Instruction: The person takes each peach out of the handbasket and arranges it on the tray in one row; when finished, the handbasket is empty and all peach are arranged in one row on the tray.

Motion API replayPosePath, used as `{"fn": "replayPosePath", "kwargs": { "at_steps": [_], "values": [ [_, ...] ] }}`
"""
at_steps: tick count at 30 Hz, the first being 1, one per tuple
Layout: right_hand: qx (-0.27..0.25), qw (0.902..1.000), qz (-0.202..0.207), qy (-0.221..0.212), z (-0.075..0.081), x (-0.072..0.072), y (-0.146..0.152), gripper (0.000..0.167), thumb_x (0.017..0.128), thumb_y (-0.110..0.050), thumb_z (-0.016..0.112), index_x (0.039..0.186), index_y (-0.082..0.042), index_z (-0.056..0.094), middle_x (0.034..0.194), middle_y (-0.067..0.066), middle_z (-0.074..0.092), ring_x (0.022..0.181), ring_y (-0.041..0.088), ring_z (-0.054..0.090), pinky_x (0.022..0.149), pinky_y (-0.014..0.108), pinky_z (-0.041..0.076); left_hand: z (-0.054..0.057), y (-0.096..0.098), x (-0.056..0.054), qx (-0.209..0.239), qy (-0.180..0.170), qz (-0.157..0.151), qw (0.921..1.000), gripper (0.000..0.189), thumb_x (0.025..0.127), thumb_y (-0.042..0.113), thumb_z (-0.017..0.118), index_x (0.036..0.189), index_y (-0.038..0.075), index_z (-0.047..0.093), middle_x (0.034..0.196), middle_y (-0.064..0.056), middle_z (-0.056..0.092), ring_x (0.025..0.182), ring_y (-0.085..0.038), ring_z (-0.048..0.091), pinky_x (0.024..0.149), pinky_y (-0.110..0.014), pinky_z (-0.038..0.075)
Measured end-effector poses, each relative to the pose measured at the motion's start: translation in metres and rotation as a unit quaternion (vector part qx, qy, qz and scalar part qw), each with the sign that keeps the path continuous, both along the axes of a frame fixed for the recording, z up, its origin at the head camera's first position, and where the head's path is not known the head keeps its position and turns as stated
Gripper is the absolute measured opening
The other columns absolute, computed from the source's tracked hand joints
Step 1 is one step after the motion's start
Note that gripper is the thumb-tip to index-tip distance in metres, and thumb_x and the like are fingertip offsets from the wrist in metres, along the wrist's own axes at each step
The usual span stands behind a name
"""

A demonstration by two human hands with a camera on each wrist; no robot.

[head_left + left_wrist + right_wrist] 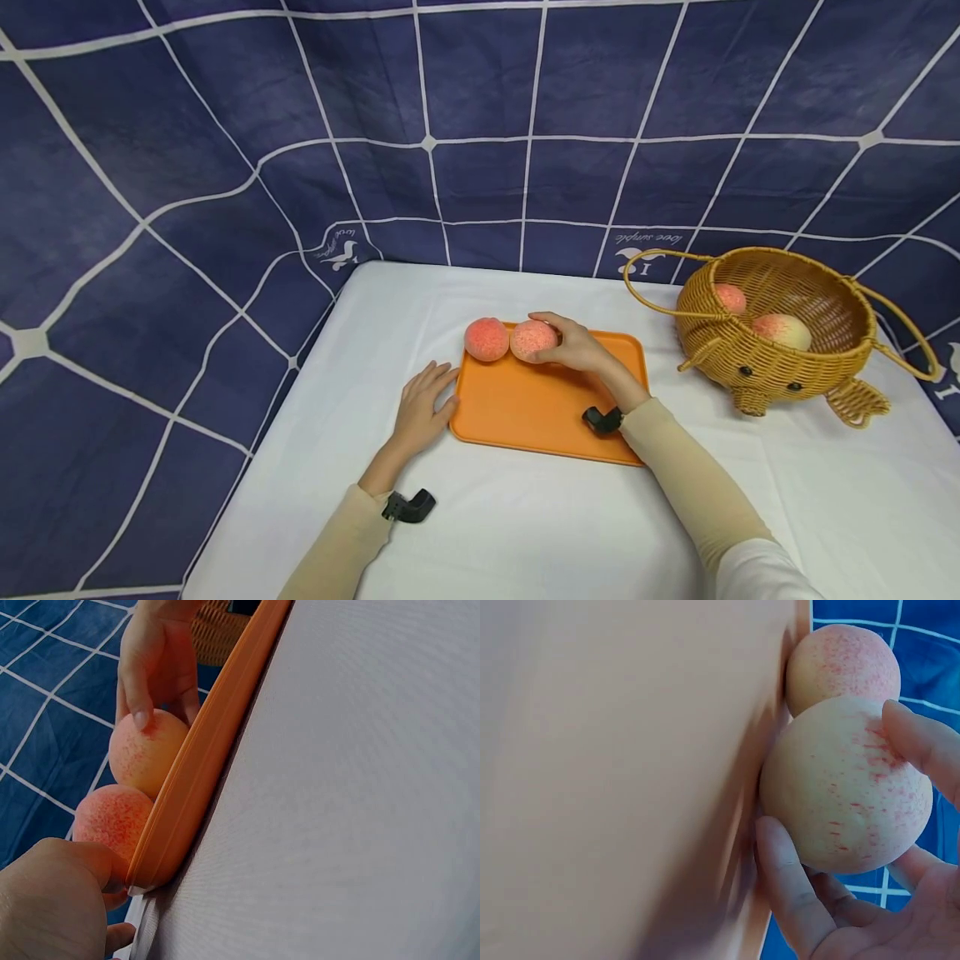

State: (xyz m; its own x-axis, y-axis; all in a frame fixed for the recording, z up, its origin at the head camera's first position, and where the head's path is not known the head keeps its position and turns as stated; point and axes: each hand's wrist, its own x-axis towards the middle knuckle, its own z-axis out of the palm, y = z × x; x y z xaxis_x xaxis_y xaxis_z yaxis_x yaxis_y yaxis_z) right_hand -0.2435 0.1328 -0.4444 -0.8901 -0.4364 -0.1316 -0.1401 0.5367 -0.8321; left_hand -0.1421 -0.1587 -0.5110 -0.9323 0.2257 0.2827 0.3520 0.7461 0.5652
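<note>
On the far side of the orange tray (525, 408) two peaches sit side by side. The right hand (573, 343) holds the right-hand peach (533, 340) between thumb and fingers; the right wrist view shows its pale, red-flecked skin (847, 787) close up. Beside it, at the tray's far left corner, is a redder peach (487, 339), which seems to touch the held one. The left hand (422, 410) rests at the tray's left edge with fingers extended. In the left wrist view, the left hand (56, 900) is close by the redder peach (114, 821).
A wicker basket (705, 346) with an animal face and two loop handles stands right of the tray. Inside it lie a pale peach (783, 331) and a pink one (730, 297). White cloth (525, 525) covers the table; a blue checked curtain (480, 183) hangs behind.
</note>
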Motion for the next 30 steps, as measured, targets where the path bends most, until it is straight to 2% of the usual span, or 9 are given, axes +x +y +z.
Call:
{"fn": "replayPosePath", "kwargs": {
  "at_steps": [7, 11, 18, 30],
  "values": [
    [-0.020, 0.9998, -0.007, -0.002, -0.0030, 0.0024, 0.0016, 0.084, 0.079, -0.018, 0.080, 0.150, -0.010, 0.037, 0.137, 0.021, 0.053, 0.118, 0.033, 0.054, 0.100, 0.046, 0.045, 0.0001, 0.0003, -0.0008, 0.005, 0.001, -0.002, 1.0000, 0.046, 0.092, 0.020, 0.060, 0.136, 0.007, 0.057, 0.143, -0.016, 0.052, 0.142, -0.038, 0.036, 0.114, -0.058, 0.026],
    [-0.031, 0.9994, -0.014, -0.004, -0.0050, 0.0029, 0.0019, 0.081, 0.080, -0.017, 0.079, 0.149, -0.009, 0.038, 0.135, 0.022, 0.055, 0.116, 0.033, 0.054, 0.099, 0.044, 0.045, -0.0002, 0.0003, -0.0016, 0.007, 0.002, -0.002, 1.0000, 0.046, 0.092, 0.019, 0.061, 0.136, 0.007, 0.057, 0.143, -0.016, 0.052, 0.142, -0.039, 0.036, 0.115, -0.058, 0.025],
    [-0.022, 0.9997, -0.011, 0.002, -0.0038, 0.0044, 0.0002, 0.076, 0.080, -0.018, 0.079, 0.146, -0.009, 0.043, 0.132, 0.019, 0.056, 0.114, 0.032, 0.054, 0.095, 0.042, 0.047, 0.0012, 0.0006, -0.0015, 0.005, -0.007, 0.000, 1.0000, 0.046, 0.092, 0.019, 0.061, 0.136, 0.008, 0.057, 0.143, -0.016, 0.052, 0.142, -0.038, 0.035, 0.116, -0.057, 0.025],
    [-0.015, 0.9999, -0.005, -0.002, -0.0019, 0.0060, 0.0012, 0.080, 0.080, -0.018, 0.079, 0.149, -0.010, 0.039, 0.138, 0.020, 0.051, 0.120, 0.035, 0.050, 0.103, 0.051, 0.043, 0.0022, 0.0002, -0.0001, 0.007, -0.011, 0.000, 0.9999, 0.046, 0.092, 0.019, 0.061, 0.137, 0.008, 0.057, 0.144, -0.015, 0.052, 0.143, -0.037, 0.035, 0.116, -0.057, 0.024]
  ]
}}
